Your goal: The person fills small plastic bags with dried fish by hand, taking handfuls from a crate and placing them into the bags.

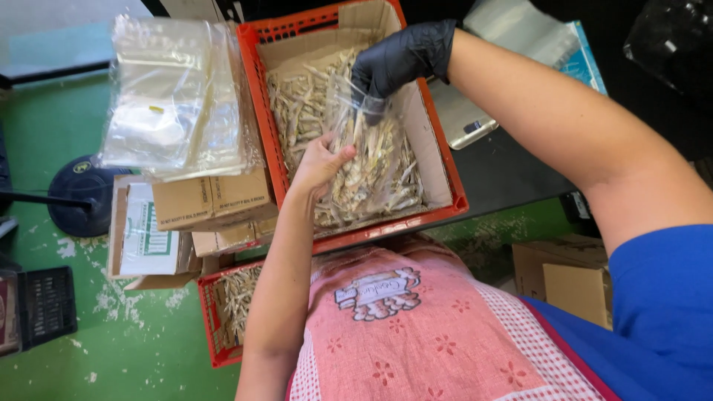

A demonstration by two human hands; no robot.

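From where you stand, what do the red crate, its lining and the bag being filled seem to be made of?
Red crate: likely moulded plastic, with a slotted wall. Lining: brown cardboard, matte with creased edges. Bag: thin clear plastic film, glossy and see-through, held by the bare left hand and gloved right hand.

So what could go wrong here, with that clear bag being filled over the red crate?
The clear bag looks thin and full; held by the bare left hand at one side while the gloved right hand pushes in from above, it might tip and spill the small dried fish back into the red crate. Stiff fish ends could also poke through the film. The stack of empty bags sits loosely on cardboard boxes and might slide off.
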